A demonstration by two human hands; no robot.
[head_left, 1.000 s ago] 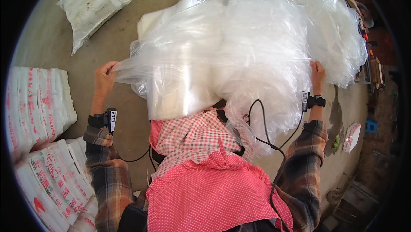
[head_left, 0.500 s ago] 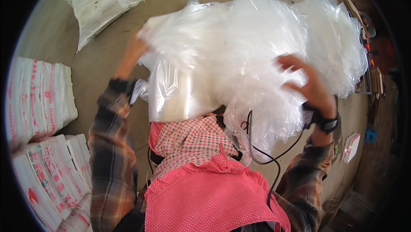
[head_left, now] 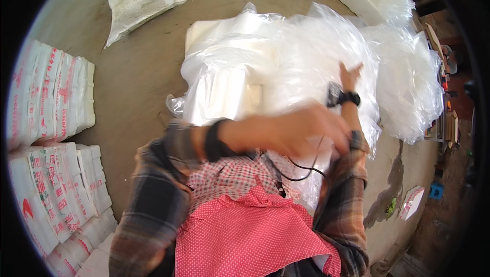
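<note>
A large pile of clear plastic film (head_left: 311, 57) lies in front of me over pale, block-like contents; a cream edge (head_left: 196, 32) shows at its far left. My right hand (head_left: 350, 76) rests on or just above the film at the right, its fingers spread and nothing seen in them. My left hand (head_left: 319, 129) reaches across my body to the right, over the near part of the film and close to my right forearm. Motion smears its fingers, so whether it holds anything is hidden. A thin black cable (head_left: 306, 168) runs beneath it, by my checked apron (head_left: 240, 177).
Wrapped white packs with red print (head_left: 56, 93) are stacked at the left, with more packs (head_left: 66, 190) nearer. A white sack (head_left: 140, 1) lies at the far left. More film-wrapped bundles (head_left: 408, 73) stand at the right. A blue stool (head_left: 436, 191) sits beyond a white block (head_left: 411, 203).
My left hand has left the film's far left side and swung right across my body. My right hand has moved slightly left and away from me, fingers spread. The film lies flatter.
</note>
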